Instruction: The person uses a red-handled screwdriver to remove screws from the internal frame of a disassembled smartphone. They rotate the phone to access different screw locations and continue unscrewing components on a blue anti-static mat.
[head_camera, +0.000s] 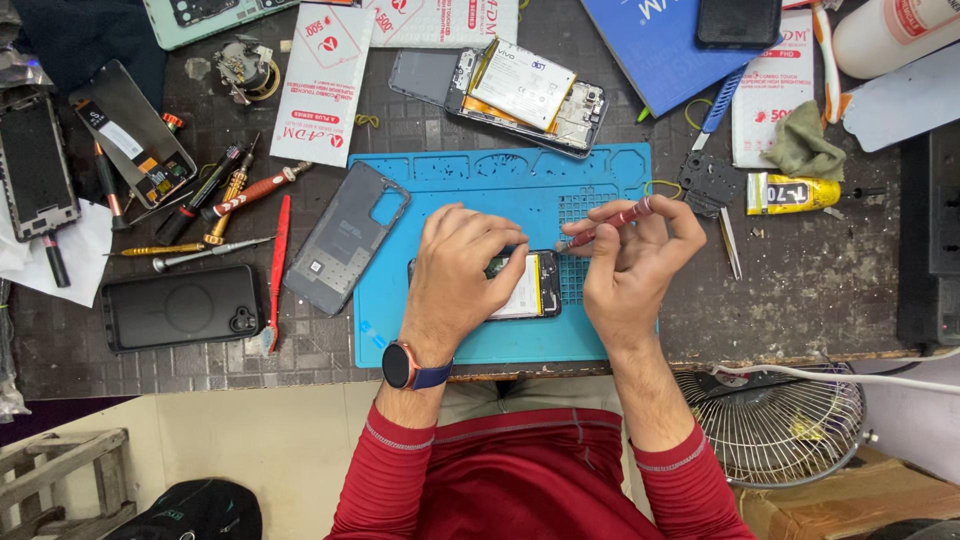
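The right hand (632, 268) pinches a slim red-handled screwdriver (608, 226) between thumb and fingertips, its grip closed round the handle near the upper end. The tool's long axis runs from upper right to lower left, and its tip points down and left at the upper right corner of the opened phone (528, 285). The left hand (458, 272) lies over the phone's left part, fingers curled and pressed onto its top edge, so that it clamps the phone flat rather than lifting it. The phone lies lengthwise left to right between the two hands; the left hand is on it, while the right hand touches it only through the tool, if the tip touches at all, which cannot be told.

The phone shows a pale, smooth battery with a yellow strip and dark circuit parts. It rests on a blue rubbery work mat (610, 170) with moulded trays along its top, on a dark, scuffed surface (820, 290). A grey plastic back cover (345, 238) lies tilted at the mat's left edge. Further left lie several metal screwdrivers (225, 195) and a black phone case (180, 306). Above the mat sits another opened phone (525, 95), and to the right a yellow glue tube (793, 193).
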